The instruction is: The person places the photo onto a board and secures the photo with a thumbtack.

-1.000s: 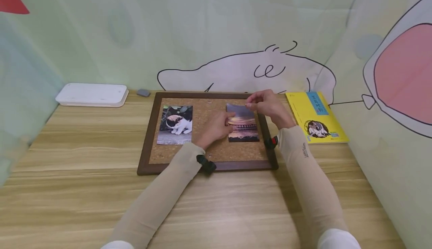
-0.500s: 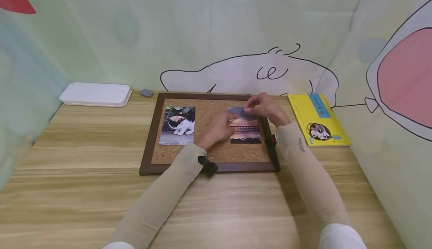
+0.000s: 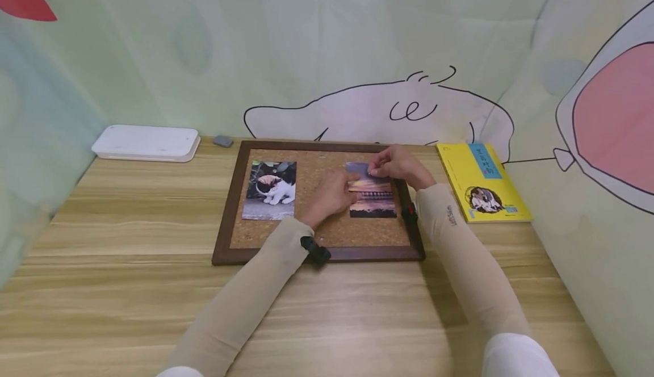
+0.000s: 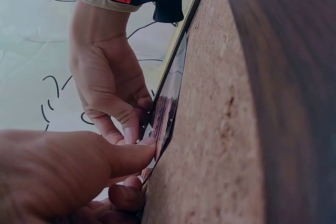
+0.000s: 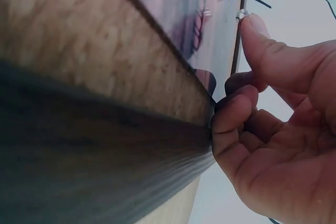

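A sunset photo (image 3: 375, 202) lies on the right part of a cork board (image 3: 322, 226) with a dark brown frame. My left hand (image 3: 329, 195) presses on the photo's left side with its fingertips. Between thumb and fingers, my right hand (image 3: 401, 166) pinches a small clear pushpin (image 5: 241, 15) at the photo's upper part. The pin's point is hidden. In the left wrist view, the right hand's thumb and fingertips come close to the left hand (image 4: 79, 169). A cat photo (image 3: 269, 191) lies on the board's left part.
A white flat case (image 3: 146, 142) and a small grey block (image 3: 223, 141) stand at the back left of the wooden table (image 3: 128, 252). Right of the board is a yellow book (image 3: 482, 183). A printed curtain (image 3: 317, 53) hangs right behind the board.
My right hand has moved slightly down and left, from the photo's top edge onto its upper part. My left hand keeps its place on the photo. The view has shifted a little.
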Demonstrator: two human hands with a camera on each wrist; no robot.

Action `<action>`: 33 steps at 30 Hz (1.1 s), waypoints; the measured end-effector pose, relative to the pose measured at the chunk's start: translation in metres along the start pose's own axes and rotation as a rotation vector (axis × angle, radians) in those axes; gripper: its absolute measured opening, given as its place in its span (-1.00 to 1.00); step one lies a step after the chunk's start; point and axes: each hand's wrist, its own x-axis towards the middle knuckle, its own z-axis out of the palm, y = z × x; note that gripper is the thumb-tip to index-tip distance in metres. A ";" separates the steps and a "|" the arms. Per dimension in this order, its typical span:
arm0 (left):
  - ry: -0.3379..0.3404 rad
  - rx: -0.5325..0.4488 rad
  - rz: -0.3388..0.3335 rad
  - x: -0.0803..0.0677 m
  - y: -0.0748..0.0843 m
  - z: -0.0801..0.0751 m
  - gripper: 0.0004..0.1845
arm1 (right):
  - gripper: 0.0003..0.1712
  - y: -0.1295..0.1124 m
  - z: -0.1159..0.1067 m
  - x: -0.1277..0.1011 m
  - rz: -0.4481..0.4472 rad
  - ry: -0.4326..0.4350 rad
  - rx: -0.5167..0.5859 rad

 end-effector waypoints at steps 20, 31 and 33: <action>-0.011 -0.005 0.009 0.001 0.000 0.000 -0.43 | -0.91 0.004 0.002 0.007 -0.036 0.032 -0.050; 0.005 -0.008 0.019 0.000 0.000 0.001 -0.44 | -0.90 0.004 0.000 0.006 -0.052 0.016 -0.042; 0.000 -0.014 0.005 0.000 0.001 0.001 -0.44 | -0.88 0.002 0.000 0.006 -0.039 0.010 -0.043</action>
